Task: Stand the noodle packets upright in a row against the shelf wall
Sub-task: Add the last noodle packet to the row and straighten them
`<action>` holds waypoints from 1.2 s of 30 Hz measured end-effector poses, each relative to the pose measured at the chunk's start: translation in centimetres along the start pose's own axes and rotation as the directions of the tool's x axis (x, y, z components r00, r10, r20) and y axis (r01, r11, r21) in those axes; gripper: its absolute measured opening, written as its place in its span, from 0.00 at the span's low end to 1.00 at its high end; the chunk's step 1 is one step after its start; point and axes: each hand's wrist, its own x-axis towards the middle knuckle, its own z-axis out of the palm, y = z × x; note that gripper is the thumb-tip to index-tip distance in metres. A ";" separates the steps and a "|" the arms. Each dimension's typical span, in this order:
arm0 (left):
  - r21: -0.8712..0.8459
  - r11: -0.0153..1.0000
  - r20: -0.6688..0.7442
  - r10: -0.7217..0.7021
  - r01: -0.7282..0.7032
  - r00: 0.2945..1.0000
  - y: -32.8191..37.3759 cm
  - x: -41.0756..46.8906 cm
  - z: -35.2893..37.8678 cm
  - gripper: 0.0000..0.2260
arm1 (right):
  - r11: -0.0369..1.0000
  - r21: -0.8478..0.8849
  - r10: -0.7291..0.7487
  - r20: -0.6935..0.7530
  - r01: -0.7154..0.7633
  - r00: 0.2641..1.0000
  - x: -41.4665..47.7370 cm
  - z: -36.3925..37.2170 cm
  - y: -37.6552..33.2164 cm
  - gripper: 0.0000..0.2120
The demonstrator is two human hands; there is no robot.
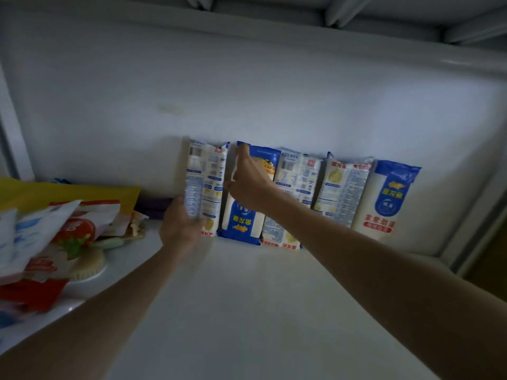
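Observation:
Several blue-and-white noodle packets stand upright in a row against the white shelf wall (247,100). My left hand (179,226) grips the lower left side of the leftmost packet (211,171). My right hand (248,185) rests on the front of the second packet (241,226), fingers reaching up to its top edge; whether it grips or only presses I cannot tell. To the right stand a third packet (297,176), a fourth packet (343,190) and the rightmost packet (386,198), all untouched.
At the left lies a pile of snack bags (55,231), red, white and yellow, over a white lid (90,270). A dark purple item (153,205) sits behind them by the wall. The white shelf floor (247,297) stretches in front of the row.

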 end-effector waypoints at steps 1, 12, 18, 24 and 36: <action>0.044 0.999 -0.008 0.005 -0.004 1.000 -0.1 -0.6 -0.1 0.28 | 1.000 0.005 -0.011 0.023 0.011 1.000 -1.4 -0.5 0.4 0.25; -0.314 0.892 0.127 0.379 -0.325 0.917 7.5 -9.8 5.3 0.29 | 0.988 0.025 0.156 -0.090 -0.155 0.984 -9.1 -5.8 10.4 0.19; -0.461 0.874 0.332 0.329 -0.153 0.884 11.4 -14.8 9.3 0.27 | 0.924 0.298 0.336 -0.326 -0.241 0.884 -13.0 -6.9 16.9 0.14; -0.528 0.849 0.415 0.256 0.002 0.873 13.4 -15.7 12.0 0.27 | 0.869 0.401 0.442 -0.370 -0.289 0.817 -13.5 -7.9 20.7 0.11; -0.454 0.891 0.369 0.208 -0.020 0.906 12.8 -14.1 14.3 0.24 | 0.796 0.523 0.517 -0.325 -0.305 0.792 -13.1 -6.4 21.9 0.15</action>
